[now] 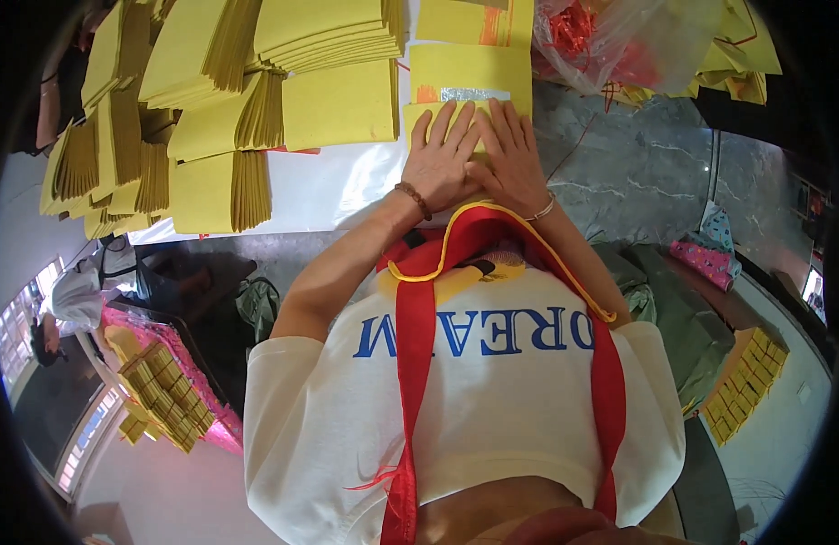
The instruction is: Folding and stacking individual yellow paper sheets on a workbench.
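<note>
My left hand (440,163) lies flat with its fingers spread on a folded yellow paper sheet (418,116). Beside it, my right hand (512,163) presses on the same sheet, its fingers stretched out, and the two thumbs come close together. Neither hand holds anything. Just past my fingertips shows a silver patch (474,94) with an orange smear on yellow paper. More yellow paper (465,64) extends beyond it. Brown beads circle my left wrist; a thin bracelet is on my right. What lies under my palms is hidden.
Several stacks of folded yellow paper (338,104) fill the table to the left, over a white plastic sheet (333,177). A clear plastic bag (610,36) with red strands sits at the far right on the grey marbled tabletop (637,154). Another person (102,282) is at the left.
</note>
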`<move>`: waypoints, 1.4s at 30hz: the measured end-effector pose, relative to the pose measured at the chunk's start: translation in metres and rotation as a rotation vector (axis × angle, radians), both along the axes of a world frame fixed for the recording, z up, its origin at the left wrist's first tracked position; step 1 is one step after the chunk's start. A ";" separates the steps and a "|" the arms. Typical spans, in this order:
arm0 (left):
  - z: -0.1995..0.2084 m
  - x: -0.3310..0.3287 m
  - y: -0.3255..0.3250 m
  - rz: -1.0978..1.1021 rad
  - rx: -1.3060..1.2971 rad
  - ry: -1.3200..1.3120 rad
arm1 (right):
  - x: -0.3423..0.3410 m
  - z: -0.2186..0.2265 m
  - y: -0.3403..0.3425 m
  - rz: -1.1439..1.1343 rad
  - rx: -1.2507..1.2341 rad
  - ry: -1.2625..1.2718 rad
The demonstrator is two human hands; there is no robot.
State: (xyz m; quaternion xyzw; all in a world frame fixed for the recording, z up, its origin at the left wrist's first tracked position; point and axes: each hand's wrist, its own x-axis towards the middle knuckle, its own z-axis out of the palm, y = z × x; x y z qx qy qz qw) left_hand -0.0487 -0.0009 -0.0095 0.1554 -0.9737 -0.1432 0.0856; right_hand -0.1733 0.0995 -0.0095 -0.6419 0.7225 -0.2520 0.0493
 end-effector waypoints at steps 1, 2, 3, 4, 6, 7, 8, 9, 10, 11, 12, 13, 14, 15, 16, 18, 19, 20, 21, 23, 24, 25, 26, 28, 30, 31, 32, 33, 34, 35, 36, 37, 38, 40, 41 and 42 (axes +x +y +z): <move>-0.002 0.001 0.000 0.017 0.030 0.038 | -0.001 -0.004 0.000 0.008 -0.002 0.000; -0.003 0.002 -0.001 0.026 0.028 0.039 | -0.002 -0.008 -0.001 -0.015 -0.012 -0.021; -0.001 0.002 -0.004 0.018 0.091 0.094 | -0.001 -0.010 -0.002 -0.037 -0.022 -0.044; 0.000 0.003 -0.006 0.010 0.153 0.149 | 0.000 -0.011 -0.003 -0.027 -0.025 -0.046; 0.001 0.006 -0.011 0.003 0.207 0.225 | 0.002 -0.011 -0.005 -0.048 0.058 0.108; 0.002 0.008 -0.012 -0.015 0.264 0.303 | 0.002 -0.011 -0.005 -0.038 0.051 0.106; 0.005 0.011 -0.011 -0.006 0.256 0.303 | 0.003 -0.010 -0.006 -0.051 0.065 0.125; 0.011 0.016 -0.008 -0.055 0.222 0.257 | 0.004 -0.010 -0.007 -0.066 0.077 0.142; 0.016 0.022 -0.004 -0.104 0.188 0.210 | 0.005 -0.010 -0.008 -0.059 0.068 0.140; 0.016 0.025 0.002 -0.094 0.135 0.140 | 0.004 -0.010 -0.007 -0.060 0.082 0.134; 0.016 0.028 0.005 -0.080 0.123 0.139 | 0.002 -0.009 -0.007 -0.052 0.094 0.128; 0.018 0.027 0.008 -0.098 0.032 0.123 | -0.001 -0.013 -0.006 -0.040 0.077 0.124; 0.019 0.026 0.011 -0.117 -0.058 0.106 | -0.006 -0.021 -0.005 -0.040 0.080 0.032; 0.017 0.022 0.013 -0.109 -0.192 0.115 | -0.012 -0.026 -0.004 -0.039 0.088 -0.056; 0.016 0.019 0.018 -0.093 -0.202 0.113 | -0.020 -0.026 -0.002 -0.022 0.080 -0.055; 0.016 0.014 0.023 -0.071 -0.325 -0.013 | -0.033 -0.018 -0.003 0.105 -0.005 -0.625; 0.014 0.013 0.024 -0.060 -0.335 -0.015 | -0.033 -0.010 -0.004 0.119 -0.011 -0.624; 0.010 0.013 0.024 -0.055 -0.351 0.011 | -0.033 -0.001 -0.002 0.053 -0.036 -0.973; 0.009 0.012 0.023 -0.058 -0.365 0.041 | -0.033 0.007 -0.001 -0.025 -0.059 -1.318; 0.006 0.011 0.015 -0.056 -0.325 0.100 | -0.038 0.012 -0.002 -0.131 -0.142 -1.305; 0.012 0.011 0.011 -0.056 -0.328 0.103 | -0.042 0.013 0.001 -0.250 -0.220 -1.290; 0.023 0.011 0.004 -0.048 -0.214 0.119 | -0.045 0.012 0.004 -0.247 -0.224 -1.288; 0.034 0.014 -0.002 -0.040 -0.099 0.134 | -0.047 0.011 0.008 -0.283 -0.271 -1.369; 0.053 0.027 -0.016 -0.008 -0.041 0.276 | -0.051 0.008 0.018 -0.323 -0.324 -1.446; 0.069 0.047 -0.037 0.058 -0.135 0.514 | -0.051 0.003 0.030 -0.392 -0.286 -1.435; 0.069 0.059 -0.050 0.109 -0.188 0.511 | -0.049 0.003 0.033 -0.394 -0.286 -1.436; 0.066 0.070 -0.065 0.159 -0.241 0.507 | -0.047 0.002 0.037 -0.448 -0.242 -1.435; 0.058 0.083 -0.080 0.191 -0.313 0.403 | -0.045 0.002 0.039 -0.502 -0.196 -1.434; 0.046 0.094 -0.093 0.223 -0.382 0.297 | -0.043 0.001 0.040 -0.505 -0.193 -1.434; 0.036 0.100 -0.104 0.220 -0.379 0.296 | -0.040 -0.001 0.040 -0.510 -0.171 -1.371; 0.027 0.106 -0.113 0.211 -0.406 0.250 | -0.037 -0.003 0.039 -0.514 -0.146 -1.307; 0.022 0.108 -0.118 0.198 -0.432 0.205 | -0.034 -0.004 0.039 -0.522 -0.145 -1.308; 0.016 0.110 -0.120 0.194 -0.427 0.203 | -0.031 -0.006 0.038 -0.469 -0.165 -1.306; 0.010 0.109 -0.124 0.148 -0.468 0.127 | -0.030 -0.011 0.036 -0.421 -0.188 -1.302; 0.008 0.108 -0.126 0.144 -0.465 0.126 | -0.030 -0.016 0.036 -0.413 -0.205 -1.264; 0.007 0.108 -0.127 0.141 -0.462 0.108 | -0.029 -0.018 0.037 -0.402 -0.219 -1.228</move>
